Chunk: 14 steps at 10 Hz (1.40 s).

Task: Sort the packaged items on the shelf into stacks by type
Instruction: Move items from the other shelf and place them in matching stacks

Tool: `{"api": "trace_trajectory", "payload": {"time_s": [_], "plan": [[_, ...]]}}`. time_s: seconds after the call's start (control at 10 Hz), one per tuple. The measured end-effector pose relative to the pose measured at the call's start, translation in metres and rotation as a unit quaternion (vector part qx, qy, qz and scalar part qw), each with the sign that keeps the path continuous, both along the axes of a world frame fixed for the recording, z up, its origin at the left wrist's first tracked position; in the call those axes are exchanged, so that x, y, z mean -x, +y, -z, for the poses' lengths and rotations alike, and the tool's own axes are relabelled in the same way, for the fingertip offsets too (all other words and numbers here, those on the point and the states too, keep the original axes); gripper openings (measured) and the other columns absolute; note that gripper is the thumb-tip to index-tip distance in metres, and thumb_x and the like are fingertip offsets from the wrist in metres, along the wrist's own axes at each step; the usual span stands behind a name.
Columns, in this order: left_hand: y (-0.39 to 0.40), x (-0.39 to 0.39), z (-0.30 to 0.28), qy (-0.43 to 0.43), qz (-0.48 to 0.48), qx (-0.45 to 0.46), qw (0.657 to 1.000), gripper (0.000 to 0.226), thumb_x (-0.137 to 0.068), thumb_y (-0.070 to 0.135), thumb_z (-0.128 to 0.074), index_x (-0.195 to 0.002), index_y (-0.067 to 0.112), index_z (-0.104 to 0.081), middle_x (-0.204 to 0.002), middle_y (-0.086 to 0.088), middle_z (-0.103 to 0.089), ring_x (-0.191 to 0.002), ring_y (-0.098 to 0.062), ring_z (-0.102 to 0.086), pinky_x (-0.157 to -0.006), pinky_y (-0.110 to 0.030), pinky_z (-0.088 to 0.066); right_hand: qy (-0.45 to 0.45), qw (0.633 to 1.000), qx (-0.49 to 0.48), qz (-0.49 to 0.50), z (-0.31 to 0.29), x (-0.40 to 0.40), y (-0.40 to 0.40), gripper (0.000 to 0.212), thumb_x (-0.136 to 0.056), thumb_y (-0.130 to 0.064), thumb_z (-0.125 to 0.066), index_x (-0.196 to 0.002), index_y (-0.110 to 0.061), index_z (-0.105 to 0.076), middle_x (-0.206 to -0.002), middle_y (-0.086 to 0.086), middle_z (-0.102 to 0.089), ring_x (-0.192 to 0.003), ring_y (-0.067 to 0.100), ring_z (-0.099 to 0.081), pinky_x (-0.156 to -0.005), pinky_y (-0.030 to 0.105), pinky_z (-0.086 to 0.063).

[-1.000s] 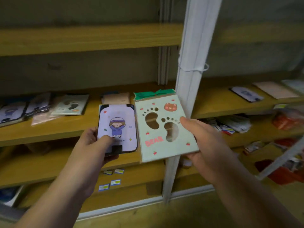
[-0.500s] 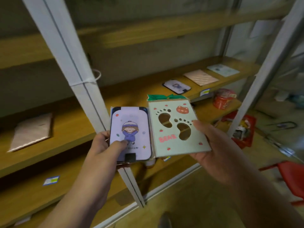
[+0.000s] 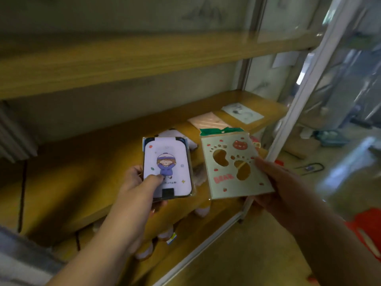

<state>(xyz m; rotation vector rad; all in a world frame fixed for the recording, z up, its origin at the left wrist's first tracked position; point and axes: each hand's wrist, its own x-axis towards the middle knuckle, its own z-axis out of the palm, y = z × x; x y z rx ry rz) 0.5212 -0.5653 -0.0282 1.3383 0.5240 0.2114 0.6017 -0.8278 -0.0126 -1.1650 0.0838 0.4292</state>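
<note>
My left hand (image 3: 137,188) grips a lilac cartoon-girl package (image 3: 168,166) by its lower left corner, thumb on its front. My right hand (image 3: 276,182) holds a pale green footprint package (image 3: 233,164) marked BEAR, with a green header, by its right edge. Both packages hang side by side in front of the wooden middle shelf (image 3: 82,178). On that shelf behind them lie a lilac package (image 3: 175,134), mostly hidden, a pink striped package (image 3: 208,121) and a pale footprint package (image 3: 243,112), each apart from the other.
A white metal upright (image 3: 296,100) stands at the shelf's right end. An upper wooden shelf (image 3: 144,58) runs overhead. A lower shelf holds blurred pale items (image 3: 162,234). Something red (image 3: 369,226) sits on the floor at right, with a dark cable (image 3: 21,182) at left.
The view has swung right along the shelf; the left upright has gone out of sight. Both hands keep their packages, now closer to the three items at the shelf's right end.
</note>
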Motion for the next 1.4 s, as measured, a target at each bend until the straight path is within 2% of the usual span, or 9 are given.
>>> {"api": "trace_trajectory", "payload": {"time_s": [0.2,0.5,0.6,0.7,0.8,1.0,1.2,1.3,1.4], "plan": [[-0.015,-0.070,0.010,-0.006,0.008,0.003,1.000,0.024,-0.093,0.020,-0.066,-0.113,0.029,-0.057,-0.088,0.004,-0.079,-0.073,-0.014,-0.077,-0.050,-0.024,-0.054,0.008,1.000,-0.006,0.029,0.003,-0.066,-0.008,0.036,-0.082,-0.028,-0.067,-0.111,-0.007,-0.072,-0.108,0.019,-0.075,-0.094,0.032,-0.074,-0.061,0.031,-0.060],[-0.040,-0.138,0.016,0.005,-0.042,0.042,0.998,0.026,-0.092,0.015,-0.064,-0.115,0.027,-0.062,-0.101,-0.004,-0.079,-0.090,-0.026,-0.075,-0.051,-0.027,-0.054,0.022,0.999,-0.023,-0.027,0.015,-0.170,-0.027,0.045,-0.088,-0.024,-0.062,-0.129,-0.005,-0.059,-0.122,0.022,-0.069,-0.112,0.039,-0.067,-0.096,0.054,-0.052],[-0.060,-0.161,0.017,0.001,-0.079,0.040,0.996,0.027,-0.091,0.014,-0.063,-0.115,0.026,-0.063,-0.106,-0.005,-0.077,-0.096,-0.028,-0.073,-0.058,-0.033,-0.056,-0.062,0.998,0.019,-0.027,0.018,-0.207,-0.043,0.032,-0.089,-0.029,-0.067,-0.118,-0.017,-0.065,-0.129,0.018,-0.065,-0.120,0.037,-0.062,-0.102,0.056,-0.048],[-0.085,-0.185,0.018,-0.003,-0.117,0.036,0.993,0.028,-0.091,0.013,-0.062,-0.117,0.023,-0.062,-0.105,-0.004,-0.077,-0.098,-0.029,-0.073,-0.070,-0.042,-0.058,-0.121,0.988,0.064,-0.077,0.035,-0.264,-0.064,0.017,-0.088,-0.030,-0.066,-0.105,-0.028,-0.070,-0.127,0.014,-0.068,-0.116,0.034,-0.065,-0.096,0.054,-0.052],[-0.112,-0.208,0.015,-0.004,-0.146,0.030,0.989,0.028,-0.092,0.011,-0.061,-0.118,0.022,-0.061,-0.099,-0.002,-0.078,-0.093,-0.026,-0.075,-0.071,-0.043,-0.060,-0.089,0.992,0.054,-0.075,0.029,-0.305,-0.081,0.010,-0.086,-0.028,-0.072,-0.095,-0.025,-0.075,-0.098,0.007,-0.078,-0.089,0.027,-0.076,-0.066,0.040,-0.061],[-0.156,-0.240,0.019,-0.008,-0.197,0.022,0.980,0.027,-0.094,0.010,-0.060,-0.118,0.020,-0.058,-0.088,0.001,-0.078,-0.079,-0.018,-0.076,-0.052,-0.028,-0.057,-0.139,0.957,0.207,-0.146,0.032,-0.399,-0.095,0.011,-0.094,-0.039,-0.064,-0.098,-0.031,-0.070,-0.091,-0.001,-0.079,-0.082,0.020,-0.077,-0.078,0.048,-0.061],[-0.176,-0.239,0.028,0.007,-0.281,0.033,0.959,0.036,-0.091,0.010,-0.062,-0.125,0.021,-0.057,-0.115,-0.013,-0.070,-0.104,-0.035,-0.068,-0.068,-0.042,-0.059,-0.180,0.921,0.289,-0.187,0.037,-0.437,-0.076,0.014,-0.097,-0.038,-0.060,-0.098,-0.027,-0.068,-0.082,-0.007,-0.079,-0.073,0.012,-0.076,-0.066,0.037,-0.062],[-0.183,-0.234,0.030,0.012,-0.311,0.026,0.950,0.027,-0.090,0.011,-0.064,-0.113,0.024,-0.064,-0.105,-0.008,-0.075,-0.100,-0.034,-0.070,-0.068,-0.043,-0.060,-0.251,0.877,0.365,-0.185,0.043,-0.447,-0.073,0.015,-0.095,-0.041,-0.061,-0.087,-0.029,-0.067,-0.072,-0.011,-0.076,-0.060,0.003,-0.071,-0.052,0.028,-0.054],[-0.187,-0.231,0.031,0.013,-0.333,0.026,0.942,0.026,-0.089,0.012,-0.067,-0.109,0.029,-0.067,-0.097,-0.003,-0.077,-0.097,-0.032,-0.071,-0.065,-0.039,-0.059,-0.275,0.850,0.409,-0.188,0.048,-0.453,-0.076,0.016,-0.094,-0.042,-0.063,-0.105,-0.031,-0.065,-0.075,-0.008,-0.072,-0.064,0.008,-0.070,-0.050,0.028,-0.053]]}}
